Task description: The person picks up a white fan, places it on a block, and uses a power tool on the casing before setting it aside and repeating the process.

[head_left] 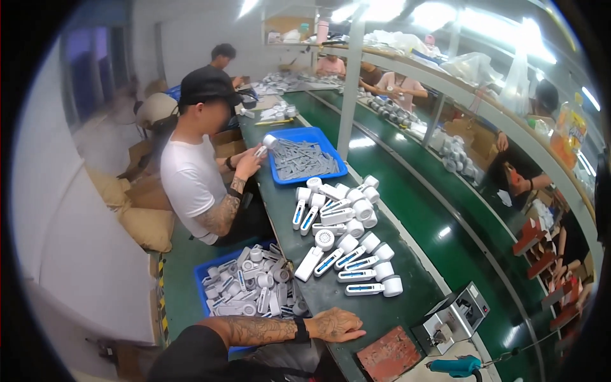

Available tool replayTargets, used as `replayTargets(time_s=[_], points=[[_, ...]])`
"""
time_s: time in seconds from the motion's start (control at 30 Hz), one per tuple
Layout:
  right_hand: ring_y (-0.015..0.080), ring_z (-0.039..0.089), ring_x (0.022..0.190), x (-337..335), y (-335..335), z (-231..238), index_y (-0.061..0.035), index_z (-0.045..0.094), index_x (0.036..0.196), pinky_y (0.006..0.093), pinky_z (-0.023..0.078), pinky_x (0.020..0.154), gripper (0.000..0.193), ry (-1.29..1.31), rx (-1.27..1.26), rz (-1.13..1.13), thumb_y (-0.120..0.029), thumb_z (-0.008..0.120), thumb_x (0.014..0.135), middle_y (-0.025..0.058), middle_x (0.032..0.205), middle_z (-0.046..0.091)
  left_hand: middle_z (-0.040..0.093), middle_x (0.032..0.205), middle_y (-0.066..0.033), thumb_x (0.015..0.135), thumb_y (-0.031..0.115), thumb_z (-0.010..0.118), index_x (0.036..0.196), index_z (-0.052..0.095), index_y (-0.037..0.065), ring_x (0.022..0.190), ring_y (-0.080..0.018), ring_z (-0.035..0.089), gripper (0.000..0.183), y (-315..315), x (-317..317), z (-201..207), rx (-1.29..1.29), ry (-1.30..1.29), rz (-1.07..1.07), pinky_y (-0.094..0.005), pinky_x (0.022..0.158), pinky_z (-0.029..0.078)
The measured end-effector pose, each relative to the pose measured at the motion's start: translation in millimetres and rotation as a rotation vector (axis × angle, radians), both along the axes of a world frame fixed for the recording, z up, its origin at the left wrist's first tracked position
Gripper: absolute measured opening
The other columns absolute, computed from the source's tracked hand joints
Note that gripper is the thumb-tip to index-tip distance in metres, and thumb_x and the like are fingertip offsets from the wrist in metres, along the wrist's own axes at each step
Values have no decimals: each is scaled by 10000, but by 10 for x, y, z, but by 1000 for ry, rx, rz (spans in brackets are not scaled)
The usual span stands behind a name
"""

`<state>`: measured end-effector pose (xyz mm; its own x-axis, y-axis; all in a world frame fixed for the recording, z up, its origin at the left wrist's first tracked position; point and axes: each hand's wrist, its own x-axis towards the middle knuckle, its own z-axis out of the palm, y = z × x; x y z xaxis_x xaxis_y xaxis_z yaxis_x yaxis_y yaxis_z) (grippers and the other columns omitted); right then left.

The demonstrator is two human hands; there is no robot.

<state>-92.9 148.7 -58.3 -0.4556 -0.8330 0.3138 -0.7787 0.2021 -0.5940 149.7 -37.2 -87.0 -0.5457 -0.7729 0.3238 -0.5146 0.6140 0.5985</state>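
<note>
My left hand (335,325) lies palm down on the edge of the dark green table, fingers loosely stretched, holding nothing. A black band circles its wrist. Just beyond it stand rows of white handheld devices (358,275) with round heads and slim handles, several with a blue strip. One shows a grilled round face (324,239). To the right of the hand is a worn reddish pad (388,354). A teal electric screwdriver (456,366) hangs by a cable at the lower edge. My right hand is out of view.
A metal screw feeder (453,318) stands on the right. Below the table edge sits a blue crate (202,280) of white devices. Farther up, a blue tray (341,167) holds grey strips; a co-worker (197,159) beside it holds a white piece. A green conveyor (439,210) runs alongside.
</note>
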Motion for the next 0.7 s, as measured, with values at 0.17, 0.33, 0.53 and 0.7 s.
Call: replayTargets(time_s=[0.17, 0.33, 0.53, 0.7], points=[[309, 664, 724, -25, 30, 34, -43, 718, 1072, 374, 536, 670, 241, -78, 13, 27, -251, 636, 983, 151, 867, 707, 552, 705, -90, 993, 328, 600, 753, 511, 88, 664, -317, 595, 350, 55, -39, 33, -107, -9, 57, -431, 578, 455], [324, 662, 752, 16, 24, 91, -64, 691, 1166, 392, 526, 682, 246, -66, 17, 67, -203, 614, 978, 151, 902, 706, 567, 716, -101, 998, 351, 569, 765, 526, 84, 695, -322, 609, 357, 47, -29, 134, -45, -77, 105, -438, 590, 461], [339, 675, 790, 25, 42, -25, -56, 682, 1179, 404, 532, 704, 252, -17, 9, 86, -191, 606, 981, 175, 930, 707, 577, 735, -101, 986, 322, 575, 768, 543, 71, 735, -321, 620, 334, 99, 29, 68, -137, -29, 162, -444, 637, 489], [353, 694, 856, 125, 37, 123, -10, 675, 1185, 389, 549, 764, 273, -11, 49, 36, -187, 606, 989, 213, 988, 711, 580, 756, -101, 986, 288, 578, 793, 563, 62, 760, -309, 621, 297, 60, 24, 79, -70, 1, 104, -430, 654, 506]])
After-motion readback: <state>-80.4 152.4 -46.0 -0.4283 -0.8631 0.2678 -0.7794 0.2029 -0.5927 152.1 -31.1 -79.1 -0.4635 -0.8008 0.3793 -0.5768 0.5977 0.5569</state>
